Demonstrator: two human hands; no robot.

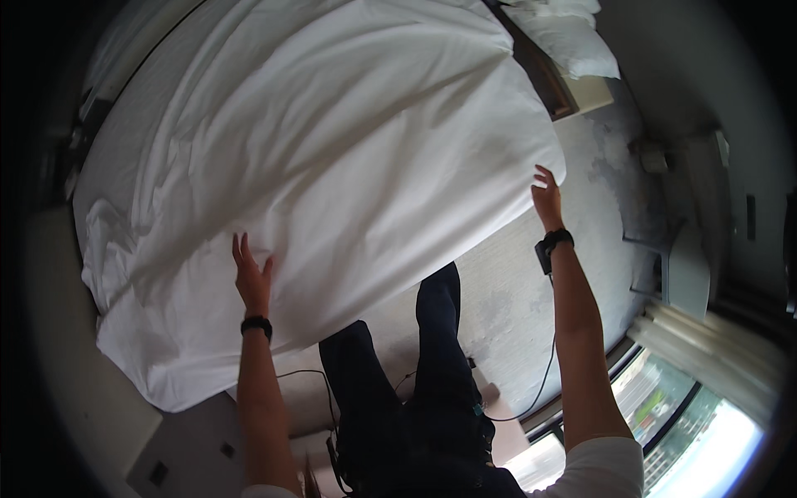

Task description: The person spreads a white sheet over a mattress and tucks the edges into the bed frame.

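A large white bed sheet (pixel 348 155) spreads over the bed in front of me, with long folds running across it. Its near edge hangs over the bed's side close to my legs. My left hand (pixel 253 283) is over the sheet's near left part, fingers apart and holding nothing. Close to the sheet's right corner is my right hand (pixel 547 193), its fingers spread and slightly bent. Whether either hand touches the cloth I cannot tell. Bunched cloth (pixel 109 243) lies at the far left side of the sheet.
White pillows (pixel 570 40) are piled at the upper right beside a dark wooden edge (pixel 548 78). A chair (pixel 685 267) stands on the right, near a curtain (pixel 703 348) and a window (pixel 660 404). Cables (pixel 548 367) run from my wrists towards my waist. Stained flooring (pixel 517 299) shows beside the bed.
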